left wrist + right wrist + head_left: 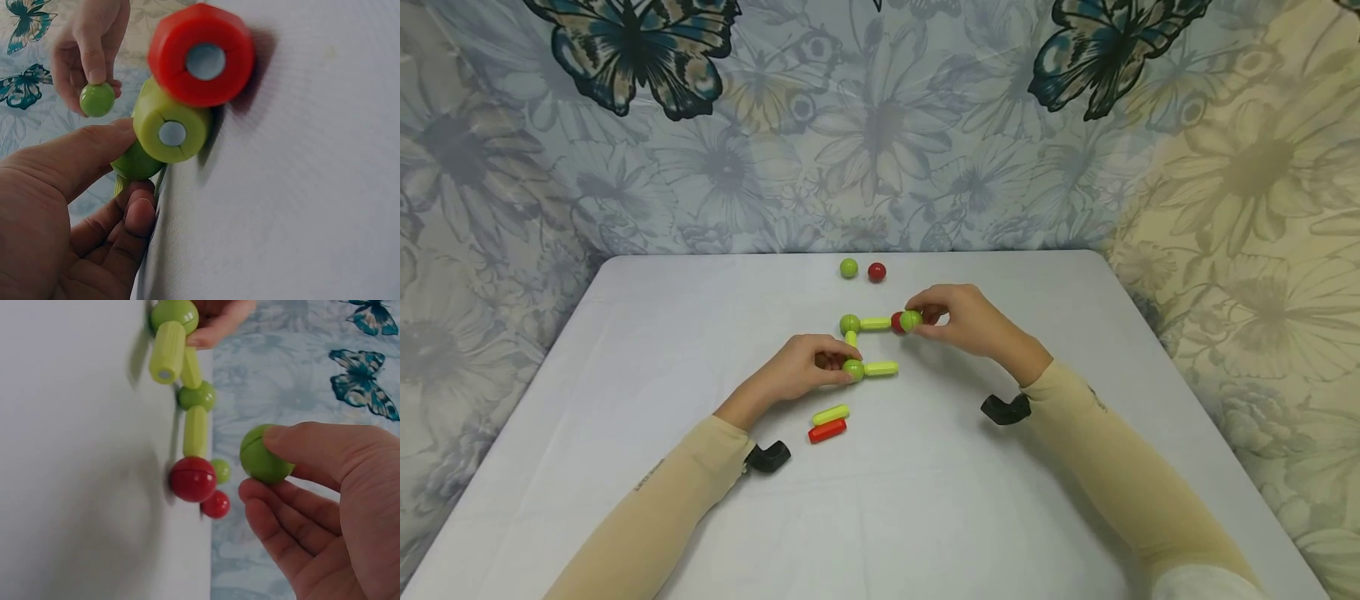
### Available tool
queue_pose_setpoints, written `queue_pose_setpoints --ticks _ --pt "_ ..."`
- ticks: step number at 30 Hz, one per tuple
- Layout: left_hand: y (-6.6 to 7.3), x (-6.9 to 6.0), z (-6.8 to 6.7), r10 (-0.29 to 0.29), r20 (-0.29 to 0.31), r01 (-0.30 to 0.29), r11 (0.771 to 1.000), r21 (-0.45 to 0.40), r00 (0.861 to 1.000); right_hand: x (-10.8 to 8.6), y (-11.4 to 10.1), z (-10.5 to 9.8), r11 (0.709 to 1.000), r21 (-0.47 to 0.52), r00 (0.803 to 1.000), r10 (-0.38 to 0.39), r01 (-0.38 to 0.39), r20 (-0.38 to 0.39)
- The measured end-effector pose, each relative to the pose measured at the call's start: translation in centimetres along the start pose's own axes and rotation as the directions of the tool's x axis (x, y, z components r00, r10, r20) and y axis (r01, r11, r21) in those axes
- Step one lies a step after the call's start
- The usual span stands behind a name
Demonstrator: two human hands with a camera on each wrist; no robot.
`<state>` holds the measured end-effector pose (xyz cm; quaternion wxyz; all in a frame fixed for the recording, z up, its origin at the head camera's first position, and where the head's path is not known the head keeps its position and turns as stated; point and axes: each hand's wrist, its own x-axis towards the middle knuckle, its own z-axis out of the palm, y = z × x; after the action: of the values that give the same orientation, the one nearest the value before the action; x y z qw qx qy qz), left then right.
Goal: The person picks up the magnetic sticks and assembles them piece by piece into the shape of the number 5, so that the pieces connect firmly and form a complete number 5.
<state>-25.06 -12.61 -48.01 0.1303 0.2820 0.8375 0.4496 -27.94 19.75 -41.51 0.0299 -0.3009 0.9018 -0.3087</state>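
On the table stands a chain of green balls and yellow-green sticks, with a red ball (pixel 193 479) at the end of its upper stick (pixel 875 323). The left hand (pixel 808 367) grips the chain's near green ball (pixel 853 370), from which a stick (pixel 882 368) points right with its far end free. Between thumb and fingers the right hand (pixel 973 327) pinches a separate green ball (pixel 265 454), held up off the table near the red ball; in the right wrist view a gap shows between the two.
A loose green ball (pixel 848 267) and a loose red ball (pixel 877 272) lie near the table's back edge. Nearer the front, a yellow-green stick (pixel 831 414) and a red stick (pixel 827 431) lie side by side. Patterned cloth (pixel 880 167) hangs behind the table.
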Motion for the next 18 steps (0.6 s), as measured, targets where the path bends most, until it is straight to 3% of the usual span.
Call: queue_pose_setpoints --ticks 11,18 --pt "0.0 0.1 0.1 -0.006 0.004 0.006 1.000 0.001 1.000 -1.7 1.0 0.9 0.996 0.041 0.995 0.071 -0.073 0.064" --pt "-0.2 0.1 0.0 -0.008 0.003 0.008 1.000 -0.004 1.000 -1.8 1.5 1.9 0.994 0.081 0.992 0.066 -0.075 0.110"
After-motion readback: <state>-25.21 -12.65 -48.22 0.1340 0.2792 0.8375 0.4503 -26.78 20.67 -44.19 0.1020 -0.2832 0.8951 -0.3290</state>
